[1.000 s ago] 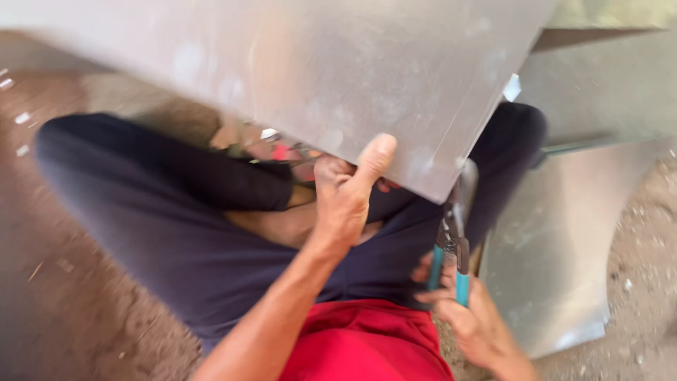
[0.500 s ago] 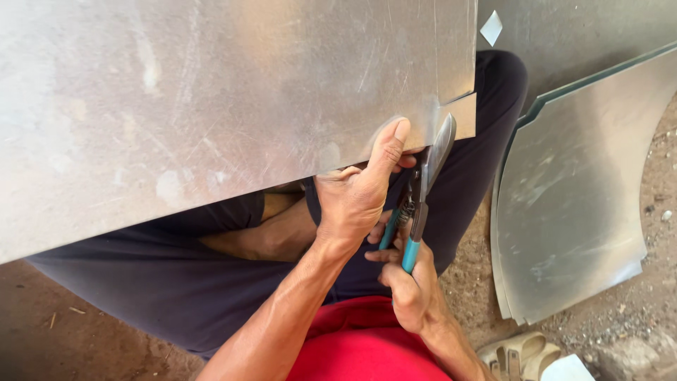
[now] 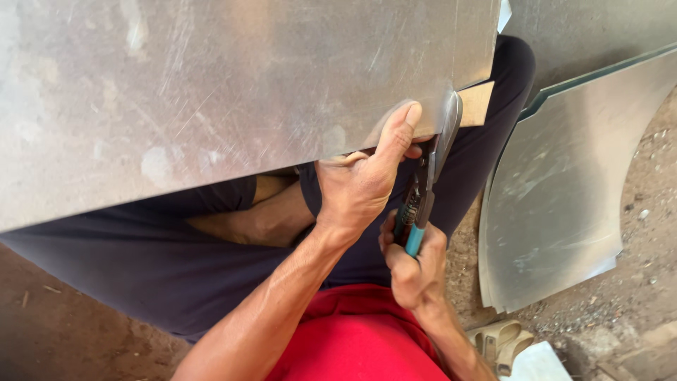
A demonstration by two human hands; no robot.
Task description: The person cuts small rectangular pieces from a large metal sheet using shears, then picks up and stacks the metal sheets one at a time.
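Note:
A large grey metal sheet (image 3: 211, 92) lies across my lap and fills the upper half of the view. My left hand (image 3: 363, 180) grips its near edge, thumb pressed flat on top. My right hand (image 3: 416, 264) is closed on tin snips (image 3: 422, 197) with blue handles; the blades bite into the sheet's edge just right of my thumb. A narrow cut strip (image 3: 450, 123) curls up beside the blades.
Curved metal sheets (image 3: 557, 190) lie stacked on the dirt ground to the right. A pale sandal (image 3: 502, 341) rests near my right elbow. My crossed legs in dark trousers (image 3: 141, 254) sit under the sheet.
The big sheet has swung round and come closer, covering more of the view. My right hand has brought the snips up from beside my leg to the sheet's edge by my left thumb.

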